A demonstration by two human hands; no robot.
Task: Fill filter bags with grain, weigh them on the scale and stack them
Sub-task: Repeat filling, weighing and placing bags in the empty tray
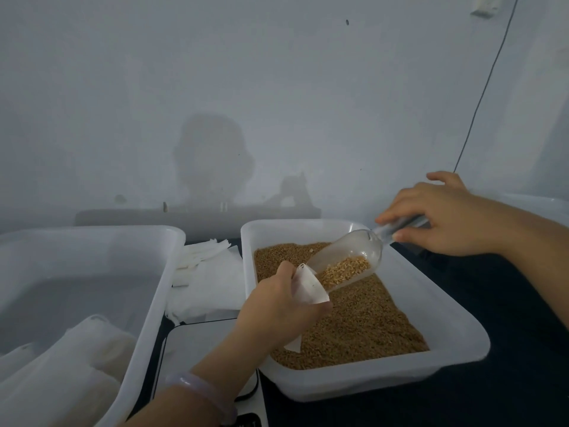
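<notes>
Nearest the camera, the left wrist wears a pale bracelet (203, 392) and crosses over the scale (191, 343). The scale sits between the two containers, so a filled bag would have only a short way to go. Its platform carries nothing that I can see. To the left, the bin (92, 231) holds several filled bags (70, 359) lying on their sides at its near end, which looks like the stack in progress.

The left hand (277, 303) has its fingers curled round a filter bag (308, 288) and holds it over the tray (400, 380). That way, any spill should drop back into the grain (369, 328) and not onto the dark table. The bag's mouth is tilted up toward the scoop (348, 257), whose lip meets the bag's opening. The scoop slopes downward, with grain gathered at its low end (how much is already inside the bag cannot be told).

Further back, the right hand (440, 217) is clamped on the scoop's handle, thumb below and fingers over the top. It is raised above the tray's far corner, so gravity feeds the pour. I judge this to be mid-fill, with weighing not yet done.

Behind the scale, spare bags (206, 251) lie in a loose pile between bin and tray, within reach of the left hand.
</notes>
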